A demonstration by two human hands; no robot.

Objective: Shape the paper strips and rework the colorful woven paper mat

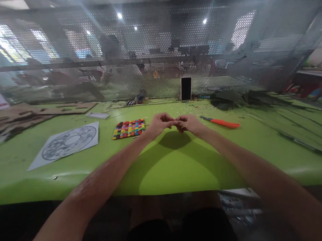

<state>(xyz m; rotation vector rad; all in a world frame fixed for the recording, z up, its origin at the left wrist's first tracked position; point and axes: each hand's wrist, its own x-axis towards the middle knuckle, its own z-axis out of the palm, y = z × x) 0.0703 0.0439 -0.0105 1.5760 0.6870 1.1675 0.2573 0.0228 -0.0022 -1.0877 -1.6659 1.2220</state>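
Note:
My left hand [159,123] and my right hand [188,124] meet above the middle of the green table, fingertips pinched together. Whatever lies between the fingers is too small to make out. Just left of my left hand is a flat woven mat of many-coloured squares [128,129]. To the right of my right hand lies a knife with an orange handle [224,123], its dark blade pointing toward the hand. Both forearms reach in from the near edge, and their shadow falls on the table beneath.
A paper with a printed ring pattern [70,141] lies at left, near brown cardboard [76,108] and a small white tray [97,115]. At the back stands a dark-screened phone [186,88] before a perforated metal screen [155,43]. Dark green leaves [232,99] with long stems spread at right.

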